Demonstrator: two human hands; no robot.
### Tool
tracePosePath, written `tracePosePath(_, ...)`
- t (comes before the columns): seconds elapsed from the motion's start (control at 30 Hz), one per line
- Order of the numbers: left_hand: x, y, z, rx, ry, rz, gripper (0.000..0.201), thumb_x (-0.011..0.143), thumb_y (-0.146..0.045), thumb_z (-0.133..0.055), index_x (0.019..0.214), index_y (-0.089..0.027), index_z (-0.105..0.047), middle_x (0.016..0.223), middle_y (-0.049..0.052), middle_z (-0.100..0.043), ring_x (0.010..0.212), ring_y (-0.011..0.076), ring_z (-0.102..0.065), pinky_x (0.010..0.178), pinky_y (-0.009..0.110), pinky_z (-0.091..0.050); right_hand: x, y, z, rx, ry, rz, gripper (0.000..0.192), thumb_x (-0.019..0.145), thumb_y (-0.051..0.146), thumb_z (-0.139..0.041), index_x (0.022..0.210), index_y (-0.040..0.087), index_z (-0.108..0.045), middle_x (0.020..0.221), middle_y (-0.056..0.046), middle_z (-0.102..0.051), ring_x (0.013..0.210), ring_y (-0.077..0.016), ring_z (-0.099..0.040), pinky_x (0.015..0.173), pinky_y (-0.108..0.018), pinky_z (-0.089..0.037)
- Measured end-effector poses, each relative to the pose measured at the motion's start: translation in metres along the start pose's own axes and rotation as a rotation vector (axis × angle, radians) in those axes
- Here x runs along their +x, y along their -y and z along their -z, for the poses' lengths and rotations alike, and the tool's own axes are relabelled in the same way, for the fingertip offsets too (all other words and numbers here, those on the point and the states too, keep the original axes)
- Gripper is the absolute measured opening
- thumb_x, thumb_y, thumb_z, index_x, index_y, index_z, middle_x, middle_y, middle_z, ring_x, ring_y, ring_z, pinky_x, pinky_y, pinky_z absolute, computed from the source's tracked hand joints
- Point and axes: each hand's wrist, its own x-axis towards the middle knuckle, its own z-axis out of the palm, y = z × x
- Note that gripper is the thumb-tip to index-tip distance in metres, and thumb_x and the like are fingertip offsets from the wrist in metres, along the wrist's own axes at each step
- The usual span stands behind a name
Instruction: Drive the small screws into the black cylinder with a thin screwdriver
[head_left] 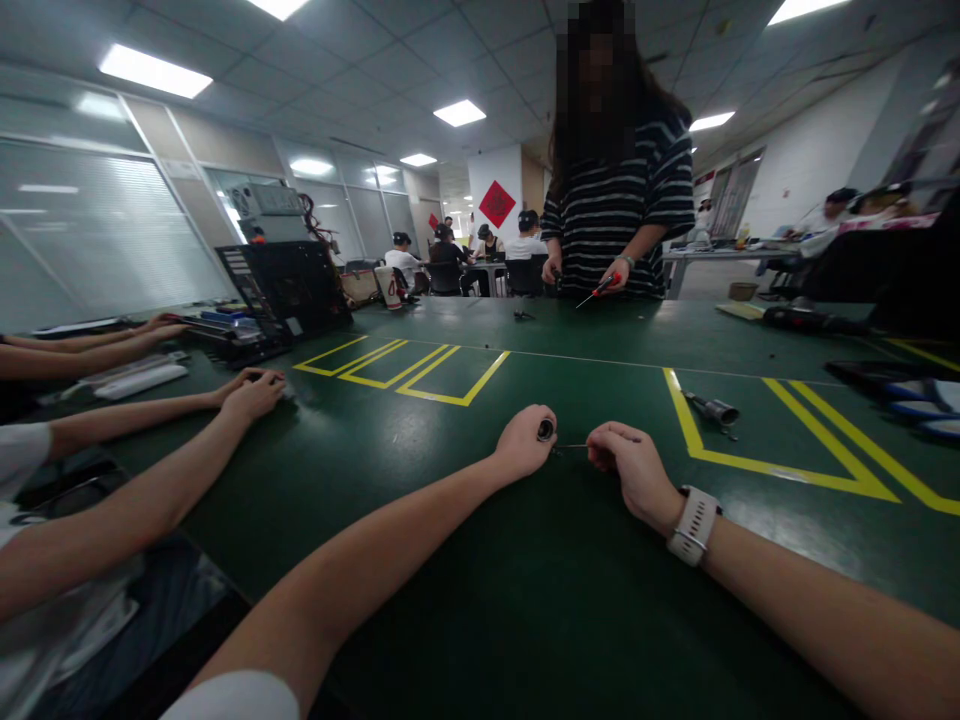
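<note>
- The left hand (527, 440) is closed around a dark cylindrical part (546, 430); its round open end looks out beside the thumb side of this hand.
- The right hand (630, 465) is pinching a thin rod (574, 445) between the thumb and the fingers, and the rod points toward the left hand. Whether its tip touches the cylindrical part, I cannot tell.
- Both grips are just above the green table (480, 560), near to each other.
- On the right wrist, behind the pinch, there is a pale watch (694, 525).
- To the right of the right hand and a little farther, a metal piece (712, 408) lies inside a yellow tape outline (802, 470).
- Well to the left of the grips, a co-worker's hands (255, 392) are close together over the table.
- Beyond the grips, a person in a striped shirt (619, 205) holds a red screwdriver (604, 285).
</note>
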Motion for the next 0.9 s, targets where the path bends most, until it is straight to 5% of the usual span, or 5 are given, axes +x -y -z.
tracePosePath(0.3, -0.003, -0.004, 0.003, 0.005, 0.074, 0.001, 0.012, 0.072, -0.013, -0.057, 0.083, -0.018, -0.056, 0.085, 0.001, -0.056, 0.079, 0.0154, -0.052, 0.069, 0.028, -0.042, 0.002, -0.001, 0.002, -0.023, -0.078, 0.051, 0.013, 0.066, 0.023, -0.056, 0.053, 0.02, -0.057, 0.051, 0.001, -0.052, 0.051, -0.0138, -0.046, 0.049, -0.027, -0.035)
tracePosePath(0.47, -0.002, -0.006, 0.004, -0.025, 0.021, 0.067, 0.011, 0.071, -0.016, -0.059, 0.081, -0.017, -0.055, 0.084, 0.001, -0.056, 0.078, 0.0151, -0.052, 0.068, 0.027, -0.042, 0.004, -0.006, 0.003, -0.097, -0.096, 0.08, 0.014, 0.068, 0.034, -0.063, 0.071, 0.02, -0.063, 0.071, -0.002, -0.061, 0.068, -0.0186, -0.054, 0.061, -0.031, -0.041)
tracePosePath(0.73, -0.001, 0.001, 0.006, -0.065, -0.442, 0.22, 0.026, 0.077, -0.041, -0.057, 0.086, -0.016, -0.055, 0.083, 0.005, -0.059, 0.082, 0.018, -0.052, 0.073, 0.031, -0.042, 0.002, -0.01, -0.01, -0.599, 0.304, 0.249, 0.021, 0.078, 0.026, -0.055, 0.097, 0.025, -0.062, 0.095, -0.004, -0.064, 0.087, -0.0222, -0.058, 0.077, -0.038, -0.043)
tracePosePath(0.9, 0.0, 0.001, 0.006, -0.052, -0.509, 0.184, 0.029, 0.075, -0.045, -0.058, 0.081, -0.016, -0.055, 0.083, 0.005, -0.057, 0.081, 0.0169, -0.052, 0.077, 0.031, -0.041, -0.008, -0.012, -0.016, -0.727, 0.552, 0.44, 0.025, 0.08, 0.02, -0.052, 0.102, 0.026, -0.06, 0.104, -0.005, -0.064, 0.097, -0.0231, -0.058, 0.088, -0.042, -0.041)
